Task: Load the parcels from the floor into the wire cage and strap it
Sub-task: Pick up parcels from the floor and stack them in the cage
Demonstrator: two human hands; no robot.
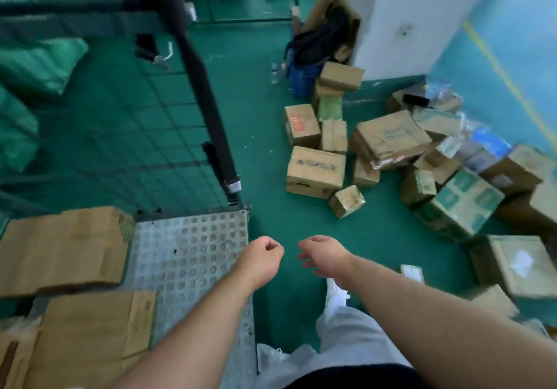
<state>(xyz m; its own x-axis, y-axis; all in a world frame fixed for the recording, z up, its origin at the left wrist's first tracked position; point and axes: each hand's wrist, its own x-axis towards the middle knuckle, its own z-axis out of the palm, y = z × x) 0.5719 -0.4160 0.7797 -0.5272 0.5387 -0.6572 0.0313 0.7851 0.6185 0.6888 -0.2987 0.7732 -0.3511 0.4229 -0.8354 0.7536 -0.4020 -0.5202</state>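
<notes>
head camera: i saw the left hand [262, 256] curled into an empty fist, the right hand [325, 257] loose-fingered and empty, parcels [315, 171] heaped near the wire cage [135, 135].

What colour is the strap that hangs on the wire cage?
The strap is black; the head view shows it best.

Cardboard parcels [315, 171], perforated metal cage floor [193, 256], matt

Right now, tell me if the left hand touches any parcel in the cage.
Apart. Head view shows bare perforated cage floor between the left hand and the parcels.
</notes>
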